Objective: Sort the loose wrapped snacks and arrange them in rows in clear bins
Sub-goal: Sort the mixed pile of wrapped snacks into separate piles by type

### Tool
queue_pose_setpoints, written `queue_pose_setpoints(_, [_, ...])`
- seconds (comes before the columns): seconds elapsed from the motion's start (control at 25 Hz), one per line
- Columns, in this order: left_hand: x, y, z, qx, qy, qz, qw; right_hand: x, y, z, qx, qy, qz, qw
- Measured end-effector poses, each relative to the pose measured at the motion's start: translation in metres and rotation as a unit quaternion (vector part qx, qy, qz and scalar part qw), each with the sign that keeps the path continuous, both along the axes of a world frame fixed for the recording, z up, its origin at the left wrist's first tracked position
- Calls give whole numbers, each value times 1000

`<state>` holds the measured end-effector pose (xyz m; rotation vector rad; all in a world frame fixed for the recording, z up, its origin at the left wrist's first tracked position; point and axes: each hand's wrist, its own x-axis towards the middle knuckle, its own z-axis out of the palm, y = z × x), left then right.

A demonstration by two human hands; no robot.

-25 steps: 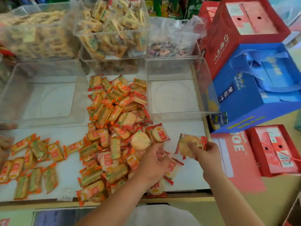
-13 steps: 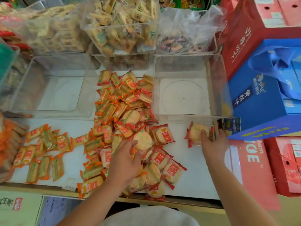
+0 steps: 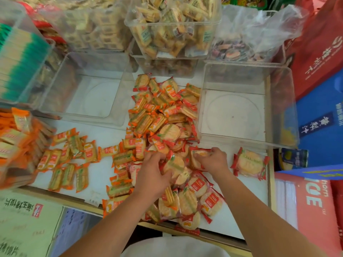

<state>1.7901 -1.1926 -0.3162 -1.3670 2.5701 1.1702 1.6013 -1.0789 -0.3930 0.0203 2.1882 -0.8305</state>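
Note:
A heap of wrapped snacks (image 3: 157, 119) in orange and red packets covers the middle of the white shelf. My left hand (image 3: 154, 173) lies on the heap with fingers curled round a round cracker packet (image 3: 174, 164). My right hand (image 3: 213, 160) grips another round red-wrapped cracker packet (image 3: 199, 154) at the heap's right edge. One round cracker packet (image 3: 249, 162) lies alone on the shelf, right of my right hand. Two clear bins hold nothing: one at the back left (image 3: 61, 86), one at the back right (image 3: 278, 140).
A sorted group of orange long packets (image 3: 68, 156) lies at the left. Filled clear bins (image 3: 174, 26) stand behind. An orange-packet bin (image 3: 16, 145) is at the far left. Red and blue gift boxes (image 3: 321, 112) crowd the right side.
My right hand left the round packet on the shelf at the right and came back to the heap, taking another. My left hand reached further into the heap. The view moved closer.

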Motion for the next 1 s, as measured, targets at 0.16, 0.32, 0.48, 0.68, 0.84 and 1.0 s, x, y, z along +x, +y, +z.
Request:
queue_pose_setpoints(0.16, [8, 11, 27, 97, 71, 105, 987, 0, 13, 16, -102, 3, -99, 990])
queue_pose_setpoints(0.32, [6, 50, 36, 232, 75, 93, 965, 17, 71, 56, -180, 58, -134, 973])
queue_pose_setpoints(0.48, [-8, 104, 23, 299, 12, 38, 953, 42, 162, 45, -89, 95, -229, 965])
queue_pose_setpoints(0.68, [-34, 160, -8, 321, -41, -25, 946, 30, 205, 29, -95, 12, -284, 954])
queue_pose_setpoints(0.84, [-66, 192, -18, 383, -7, 68, 921, 55, 236, 48, -107, 59, -261, 958])
queue_pose_setpoints(1.0, [-93, 207, -37, 416, 14, 100, 904, 98, 256, 44, -98, 29, -272, 957])
